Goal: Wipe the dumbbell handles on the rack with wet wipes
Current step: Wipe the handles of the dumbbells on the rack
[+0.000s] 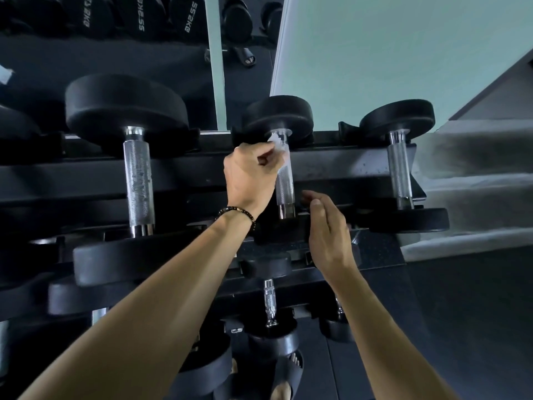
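far left on the top tier of the black rack [331, 166]: a large dumbbell [127, 111] with black round heads and a knurled chrome handle [138, 180], lying front to back across the rails. behind it, a mirror [101, 39] reflects further dumbbells with reversed weight markings.

centre: the left hand [251, 177], a dark bead bracelet [238, 213] on its wrist, reaches over the rack to the middle dumbbell [278, 114]. its grip is closed: thumb and fingers pinch a small white wet wipe [275, 141] against the far end of that dumbbell's chrome handle [284, 180], just below the rear head. the near part of the handle is bare and exposed.

right of centre: the right hand [328, 235] sits just beside the near end of the same handle, fingers relaxed and slightly curved, grip wide, holding nothing. whether its fingertips touch the front head cannot be determined.

right: a third dumbbell [399, 115] with a slimmer chrome handle [399, 171] rests on the same tier, well apart from both hands.

lower tier, below the hands: smaller dumbbells [269, 304] with short chrome handles. at the bottom edge, a foot in a black sandal [288, 373] stands on the dark floor.
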### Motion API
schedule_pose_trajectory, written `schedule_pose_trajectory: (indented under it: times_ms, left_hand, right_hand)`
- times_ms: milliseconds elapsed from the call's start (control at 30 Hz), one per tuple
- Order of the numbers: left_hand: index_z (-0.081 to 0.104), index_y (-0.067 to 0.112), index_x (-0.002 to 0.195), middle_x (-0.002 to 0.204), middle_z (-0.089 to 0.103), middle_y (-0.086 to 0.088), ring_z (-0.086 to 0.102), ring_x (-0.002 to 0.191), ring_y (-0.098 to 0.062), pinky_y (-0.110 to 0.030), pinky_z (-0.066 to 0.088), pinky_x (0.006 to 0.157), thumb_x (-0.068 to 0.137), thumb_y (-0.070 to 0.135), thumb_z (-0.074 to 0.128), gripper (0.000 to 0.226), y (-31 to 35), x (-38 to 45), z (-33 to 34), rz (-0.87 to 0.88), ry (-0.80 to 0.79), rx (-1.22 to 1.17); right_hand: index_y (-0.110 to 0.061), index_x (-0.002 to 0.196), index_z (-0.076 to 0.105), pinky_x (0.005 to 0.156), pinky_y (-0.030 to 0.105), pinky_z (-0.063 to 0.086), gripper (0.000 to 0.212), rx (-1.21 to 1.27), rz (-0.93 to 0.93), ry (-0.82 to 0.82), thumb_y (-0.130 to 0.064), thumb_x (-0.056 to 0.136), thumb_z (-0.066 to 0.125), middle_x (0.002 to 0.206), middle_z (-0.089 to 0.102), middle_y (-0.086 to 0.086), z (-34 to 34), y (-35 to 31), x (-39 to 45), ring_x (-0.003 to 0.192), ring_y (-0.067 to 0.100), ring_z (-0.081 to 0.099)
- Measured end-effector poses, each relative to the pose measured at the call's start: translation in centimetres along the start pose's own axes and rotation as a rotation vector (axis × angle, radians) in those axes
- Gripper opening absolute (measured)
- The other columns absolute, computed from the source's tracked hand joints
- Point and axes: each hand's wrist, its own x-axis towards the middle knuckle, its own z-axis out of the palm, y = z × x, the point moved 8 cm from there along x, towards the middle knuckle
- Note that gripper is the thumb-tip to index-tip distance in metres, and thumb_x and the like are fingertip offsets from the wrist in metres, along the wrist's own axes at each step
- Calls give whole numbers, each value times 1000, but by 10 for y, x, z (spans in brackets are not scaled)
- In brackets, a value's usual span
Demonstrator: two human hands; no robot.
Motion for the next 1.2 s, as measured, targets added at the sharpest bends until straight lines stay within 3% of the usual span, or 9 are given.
schedule_pose_trajectory:
  times_ms: [100,233,400,533,633,800,900,1000,1200]
  left_hand:
    - [78,10,85,74,69,12,69,76,-7,-29,58,78,80,15,81,8,-2,0,-2,-37,4,-34]
    - [77,14,81,77,70,6,67,75,-11,-30,55,81,79,14,81,4,1,-15,0,52,-134,101]
    - [79,11,79,73,68,10,58,73,-4,-27,52,78,81,11,78,2,21,15,-3,85,88,61]
    - [80,14,85,78,54,23,56,78,-10,-22,53,73,79,9,79,8,21,-20,5,224,-115,188]
    - [80,14,83,82,60,11,58,78,-11,-31,55,73,79,11,80,5,23,-26,7,283,-200,233]
    - [80,17,83,88,68,-2,62,84,-16,-31,53,79,82,13,75,7,30,11,11,195,-91,225]
    - [79,22,80,81,65,6,62,76,-10,-26,53,74,83,15,76,7,20,-10,15,144,-306,313]
    - [79,21,80,73,69,9,65,73,-7,-20,54,72,81,23,80,2,5,-33,26,38,-535,389]
    - [79,15,79,69,68,10,59,60,6,-8,49,62,75,17,85,8,16,-18,15,56,-376,254]
  right_hand:
    - [-24,118,61,98,28,46,41,4,24,5,-38,95,31,114,66,-4,-1,0,1,110,7,59]
    - [-28,114,61,96,29,46,37,11,55,15,-38,95,31,112,67,-4,-1,1,0,108,10,59]
    - [-22,123,63,90,9,38,38,10,86,-30,-32,104,31,122,64,-6,0,8,3,112,2,54]
    - [-25,118,64,82,2,38,45,27,64,-32,-41,95,28,114,66,-7,0,7,2,103,-8,55]
    - [-27,118,64,81,1,37,45,19,64,-29,-42,96,28,114,65,-8,0,7,1,103,-11,53]
    - [-20,128,61,78,-9,28,37,4,83,-38,-27,108,31,121,57,-11,-1,14,4,99,-20,44]
    - [-21,121,64,79,-3,34,40,11,55,-12,-35,102,31,116,61,-7,-1,10,3,99,-11,52]
    - [-19,117,65,88,18,45,47,39,54,13,-40,95,29,113,66,1,-1,10,3,105,9,59]
    - [-18,121,64,89,14,43,49,43,56,6,-40,96,29,117,66,-1,-1,10,4,108,6,57]
